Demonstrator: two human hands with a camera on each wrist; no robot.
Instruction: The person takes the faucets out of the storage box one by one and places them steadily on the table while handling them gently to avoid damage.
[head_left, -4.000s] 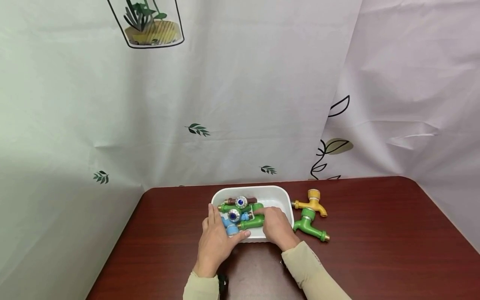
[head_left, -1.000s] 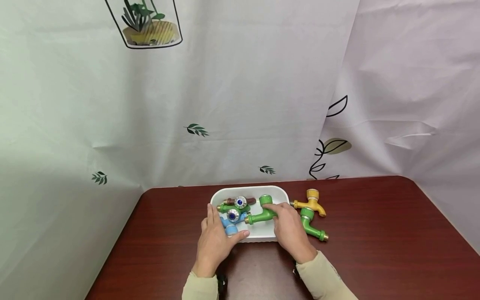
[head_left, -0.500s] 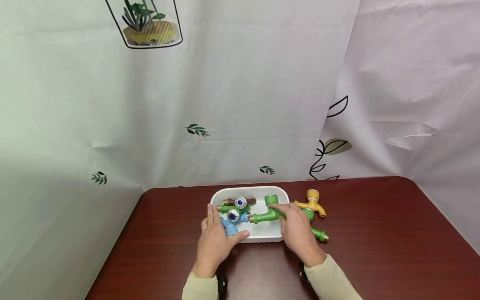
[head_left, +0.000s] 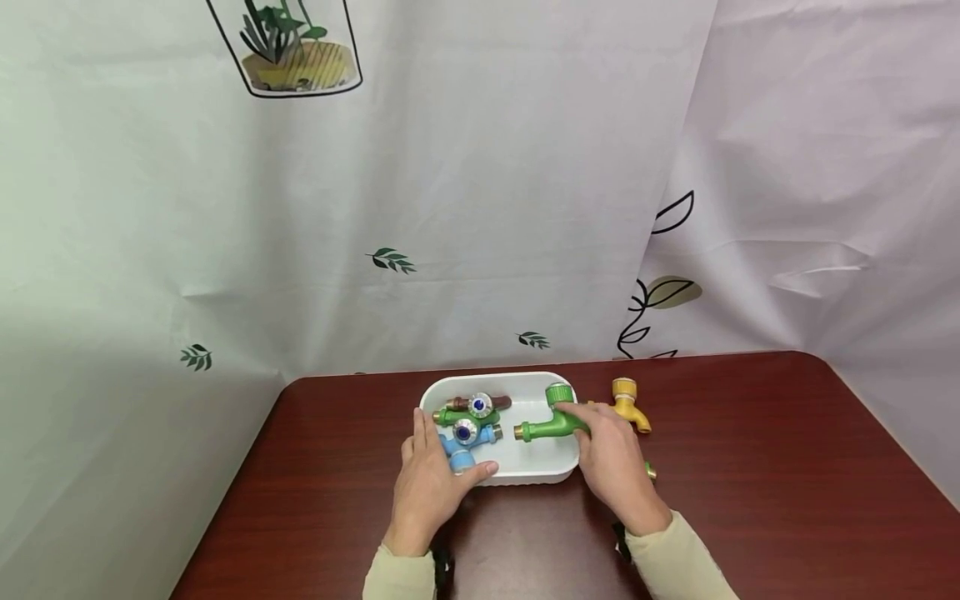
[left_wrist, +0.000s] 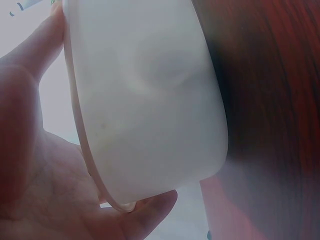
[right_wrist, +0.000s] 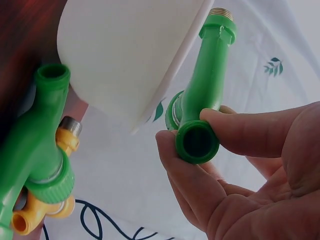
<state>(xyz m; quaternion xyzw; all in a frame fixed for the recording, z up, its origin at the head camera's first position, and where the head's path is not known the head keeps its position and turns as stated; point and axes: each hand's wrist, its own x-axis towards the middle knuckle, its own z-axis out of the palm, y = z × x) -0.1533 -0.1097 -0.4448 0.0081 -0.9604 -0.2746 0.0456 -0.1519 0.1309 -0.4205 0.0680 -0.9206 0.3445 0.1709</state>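
My right hand (head_left: 611, 454) pinches a green plastic tap (head_left: 555, 427) by its spout end. The tap hangs over the right part of a white tray (head_left: 525, 478), its brass thread pointing left; in the right wrist view the green tap (right_wrist: 202, 80) is raised beside the tray's rim. My left hand (head_left: 426, 492) braces the tray's near left corner, fingers straight along the left side and thumb along the front rim. Inside the tray, on the left, lie a blue tap (head_left: 461, 450), a green tap (head_left: 453, 417) and a brown tap (head_left: 498, 402).
Right of the tray, a yellow tap (head_left: 628, 408) lies on the dark red table (head_left: 750, 467). Another green tap (right_wrist: 35, 135) lies beside it, mostly hidden by my right hand in the head view. A pale patterned cloth (head_left: 480, 208) hangs behind the table.
My right hand has lifted the green tap from among the others in the tray and carried it rightward toward the tray's right rim. My left hand has stayed at the corner.
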